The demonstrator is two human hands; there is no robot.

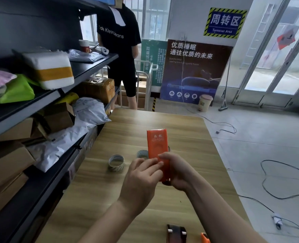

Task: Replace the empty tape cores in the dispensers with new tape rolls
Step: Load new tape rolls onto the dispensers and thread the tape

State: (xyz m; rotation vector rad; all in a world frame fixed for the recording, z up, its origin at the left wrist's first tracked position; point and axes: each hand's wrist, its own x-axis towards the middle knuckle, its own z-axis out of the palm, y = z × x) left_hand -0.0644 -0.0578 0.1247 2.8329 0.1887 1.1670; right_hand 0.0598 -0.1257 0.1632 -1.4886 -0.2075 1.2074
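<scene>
Both hands are up over the wooden table (180, 130), closed together around an orange tape dispenser (157, 144) that stands upright between them. The right hand (177, 171) wraps the lower part of it from the side and behind, thumb lying across the orange face. The left hand (141, 178) comes in from the other side, its fingertips (156, 164) pressed on the front of the dispenser just below that thumb. The top half of the dispenser sticks up clear of both hands, with pale printed characters near its upper end. Whether a roll or core sits inside it I cannot tell; the hands cover the bottom.

Just beyond the left hand, a tape roll (116, 163) lies flat on the table, pale with a hollow middle. A second roll (142, 153) lies a little farther off, right beside the dispenser and partly hidden by it.

Nearer than the hands, at the close edge of the table below the right forearm, a dark dispenser (176, 234) with white pegs shows, and just right of it an orange corner (204, 238) of something cut off by the frame.

To the left of the hands runs a dark shelf unit (45, 181) stuffed with cardboard boxes and plastic mailing bags. Far beyond the hands, a person in a black T-shirt (118, 37) stands by the shelves, and a blue sign (225, 23) reading "Turnover Area" hangs on the wall.
</scene>
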